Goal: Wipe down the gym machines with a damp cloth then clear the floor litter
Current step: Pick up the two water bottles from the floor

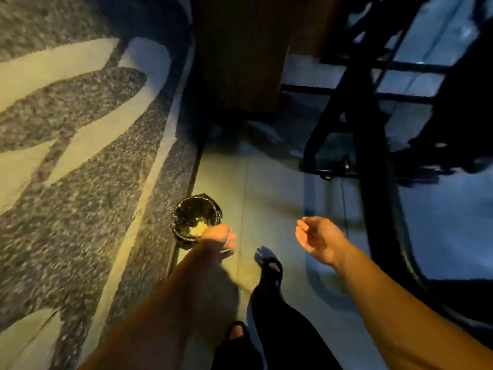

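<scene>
Colours and patterns at the bin area

At your 10 o'clock, the carpet (88,145) shows a speckled grey-and-black ground crossed by broad cream bands. At 12 o'clock, the wooden panel (240,49) reads dark brown. The floor (266,188) is pale, tinted yellow near the bin and blue toward 3 o'clock. The bin (196,218) carries a glossy black liner; the litter (198,227) inside is pale yellow. At 2 o'clock, the gym machine (373,129) frame is black. Your trousers (282,329) at 6 o'clock are black.

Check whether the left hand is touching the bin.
Cannot tell. In the head view the left hand overlaps the near rim of the bin, but from above that overlap could be contact or a hand hovering higher; the frame is also blurred.
</scene>
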